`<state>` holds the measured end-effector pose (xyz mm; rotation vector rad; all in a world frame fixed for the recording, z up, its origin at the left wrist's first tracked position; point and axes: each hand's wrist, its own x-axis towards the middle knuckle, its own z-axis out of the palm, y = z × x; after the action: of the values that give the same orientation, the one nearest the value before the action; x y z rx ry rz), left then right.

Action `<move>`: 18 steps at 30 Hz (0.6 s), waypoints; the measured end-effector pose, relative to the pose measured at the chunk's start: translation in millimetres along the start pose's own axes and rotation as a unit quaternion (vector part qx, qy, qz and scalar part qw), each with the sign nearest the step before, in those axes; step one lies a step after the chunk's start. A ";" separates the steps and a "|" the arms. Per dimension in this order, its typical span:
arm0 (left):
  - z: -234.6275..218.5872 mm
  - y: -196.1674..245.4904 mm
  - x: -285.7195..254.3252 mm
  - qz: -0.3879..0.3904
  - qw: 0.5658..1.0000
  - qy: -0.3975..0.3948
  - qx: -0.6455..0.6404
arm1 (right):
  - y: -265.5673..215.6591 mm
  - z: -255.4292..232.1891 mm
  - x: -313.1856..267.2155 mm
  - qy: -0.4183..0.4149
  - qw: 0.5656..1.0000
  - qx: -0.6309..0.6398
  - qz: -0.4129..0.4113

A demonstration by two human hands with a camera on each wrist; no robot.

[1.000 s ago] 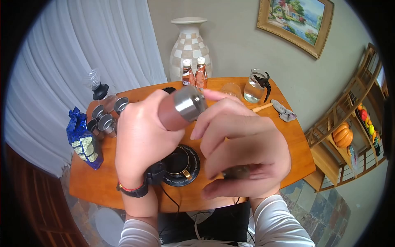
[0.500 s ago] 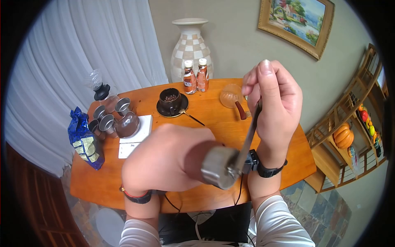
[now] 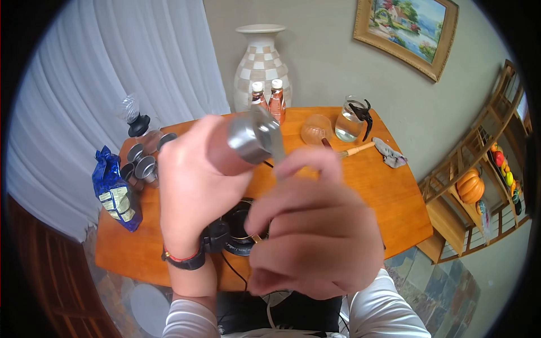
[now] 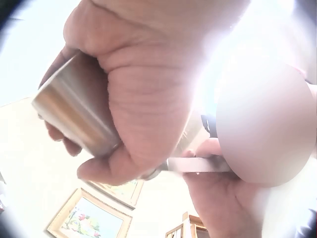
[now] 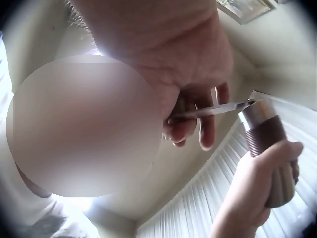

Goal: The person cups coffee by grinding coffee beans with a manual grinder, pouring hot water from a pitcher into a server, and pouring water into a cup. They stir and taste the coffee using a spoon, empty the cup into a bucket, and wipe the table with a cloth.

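Observation:
My left hand (image 3: 194,174) grips a hand coffee grinder (image 3: 248,138) round its brown band, steel top tilted to the right. In the left wrist view the grinder's steel body (image 4: 74,106) sticks out of the curled fingers. From the top runs a flat metal crank (image 5: 208,111). At its far end my right hand (image 3: 321,225) curls its fingers round the handle; the knob itself is hidden in the palm. Below the hands, partly covered, lies a black saucer (image 3: 239,248) with a dark gold-rimmed cup (image 3: 236,217).
On the left stand several steel cups (image 3: 146,169) and a blue bag (image 3: 115,191). Two bottles (image 3: 276,104), a glass vessel (image 3: 315,129), a water jug (image 3: 348,121), a brush (image 3: 359,149) and a grey cloth (image 3: 390,152) are at the back and right of the wooden table (image 3: 389,208).
Half a second ago the grinder was lower, pointing right, with the right hand raised. Now the left hand is up and left, the right hand lower and nearer, as one second ago.

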<state>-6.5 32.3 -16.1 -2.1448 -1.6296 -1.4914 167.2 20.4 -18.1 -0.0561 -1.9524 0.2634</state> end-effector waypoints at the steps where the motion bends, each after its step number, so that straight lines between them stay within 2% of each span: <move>1: -2.7 -2.2 1.2 0.001 0.995 0.061 -0.081 | -2.0 -7.0 2.3 0.001 1.000 -0.001 0.000; 3: -9.4 -7.9 -2.8 -0.023 0.989 0.073 -0.129 | -7.1 -26.2 9.8 0.020 0.982 -0.189 0.022; 4: -15.2 -4.8 -4.3 -0.004 0.990 0.057 -0.129 | -5.7 -24.9 10.1 0.074 0.982 -0.163 0.062; 5: -19.8 -2.8 -6.2 0.016 0.991 0.042 -0.129 | 1.6 -30.6 7.0 0.100 0.979 -0.178 0.025; 6: -21.4 -3.6 -9.0 0.041 0.984 0.012 -0.175 | 9.7 -25.8 4.0 0.178 0.978 -0.110 0.011; 7: -19.1 6.4 -10.0 0.080 0.980 0.017 -0.184 | 17.9 -21.2 0.7 0.253 0.967 -0.041 -0.002; 9: -22.6 6.8 -11.1 0.086 0.972 -0.106 -0.190 | 30.0 -19.6 -3.9 0.347 0.933 -0.073 0.064; 10: -20.3 9.3 -9.5 0.105 0.972 -0.126 -0.169 | 32.4 -18.1 1.0 0.407 0.907 -0.028 0.108; 11: -13.7 10.8 -11.1 0.113 0.972 -0.140 -0.154 | 41.1 -22.7 0.3 0.412 0.902 0.063 0.107; 13: -15.1 12.2 -10.0 0.092 0.961 -0.213 -0.152 | 43.2 -29.4 -0.1 0.402 0.859 0.281 0.145; 14: -14.1 12.6 -9.8 0.092 0.961 -0.212 -0.152 | 41.7 -29.1 1.2 0.400 0.860 0.282 0.145; 16: -11.1 12.6 -9.8 0.104 0.961 -0.237 -0.094 | 33.6 -28.1 5.5 0.360 0.838 0.358 0.199; 18: -4.3 6.3 -11.2 0.113 0.963 -0.233 -0.077 | 20.1 -11.2 13.4 0.335 0.854 0.327 0.227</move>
<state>-4.1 19.2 -18.8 -2.8236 -1.3386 -1.1382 170.5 43.9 -6.1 -0.1406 -1.0519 1.0620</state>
